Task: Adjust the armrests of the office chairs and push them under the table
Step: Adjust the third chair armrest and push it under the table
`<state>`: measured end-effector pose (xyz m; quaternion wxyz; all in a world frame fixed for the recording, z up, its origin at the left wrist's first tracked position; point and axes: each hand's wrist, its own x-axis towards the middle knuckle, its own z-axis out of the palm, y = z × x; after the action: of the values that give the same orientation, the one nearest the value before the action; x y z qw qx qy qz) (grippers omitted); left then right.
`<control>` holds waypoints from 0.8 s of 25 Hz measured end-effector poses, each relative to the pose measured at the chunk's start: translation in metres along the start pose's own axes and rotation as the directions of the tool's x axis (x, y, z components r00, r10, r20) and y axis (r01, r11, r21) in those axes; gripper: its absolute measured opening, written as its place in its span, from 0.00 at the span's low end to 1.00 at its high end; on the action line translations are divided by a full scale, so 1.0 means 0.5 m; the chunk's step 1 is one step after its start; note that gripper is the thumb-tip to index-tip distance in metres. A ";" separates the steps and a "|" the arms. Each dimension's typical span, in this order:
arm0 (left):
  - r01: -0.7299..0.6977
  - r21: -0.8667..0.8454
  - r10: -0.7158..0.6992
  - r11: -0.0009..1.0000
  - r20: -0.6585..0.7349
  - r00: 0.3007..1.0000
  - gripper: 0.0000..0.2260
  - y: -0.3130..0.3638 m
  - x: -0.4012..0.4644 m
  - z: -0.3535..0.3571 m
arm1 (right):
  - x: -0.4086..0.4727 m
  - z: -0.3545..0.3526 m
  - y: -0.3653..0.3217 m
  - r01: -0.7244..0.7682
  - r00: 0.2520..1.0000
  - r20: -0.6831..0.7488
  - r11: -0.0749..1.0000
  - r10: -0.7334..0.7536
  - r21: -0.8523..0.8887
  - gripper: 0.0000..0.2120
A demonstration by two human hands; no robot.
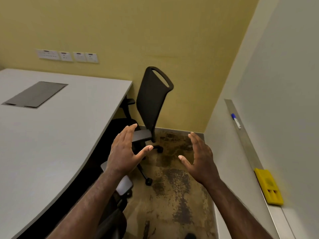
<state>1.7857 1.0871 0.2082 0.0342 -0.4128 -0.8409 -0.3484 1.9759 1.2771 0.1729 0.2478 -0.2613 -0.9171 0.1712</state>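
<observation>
A black mesh-backed office chair (152, 100) stands at the far end of the grey table (51, 135), its seat partly under the tabletop and its grey armrest (141, 135) sticking out. My left hand (124, 150) hovers open in front of that armrest, fingers spread, touching nothing. My right hand (200, 157) is open too, held over the floor, palm facing left. Below my left forearm a second chair's grey armrest pad (123, 185) shows beside the table edge; the remainder of that chair is mostly hidden.
A yellow wall with several sockets (67, 56) closes the far side. On the right, a whiteboard ledge (245, 140) holds a blue marker (235, 120) and a yellow eraser (269, 187). Mottled brown carpet (172, 195) runs between table and wall. A dark cable hatch (36, 94) sits in the tabletop.
</observation>
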 end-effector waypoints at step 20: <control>0.504 0.067 -0.453 0.861 -0.352 0.819 0.38 -0.103 0.125 0.089 | 0.429 0.240 0.015 0.473 0.797 0.267 0.835 -0.541 0.280 0.37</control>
<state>1.7179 1.1352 0.1674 0.1154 -0.1208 -0.9250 -0.3413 1.7548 1.3819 0.1496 0.1498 0.0542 -0.9598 0.2309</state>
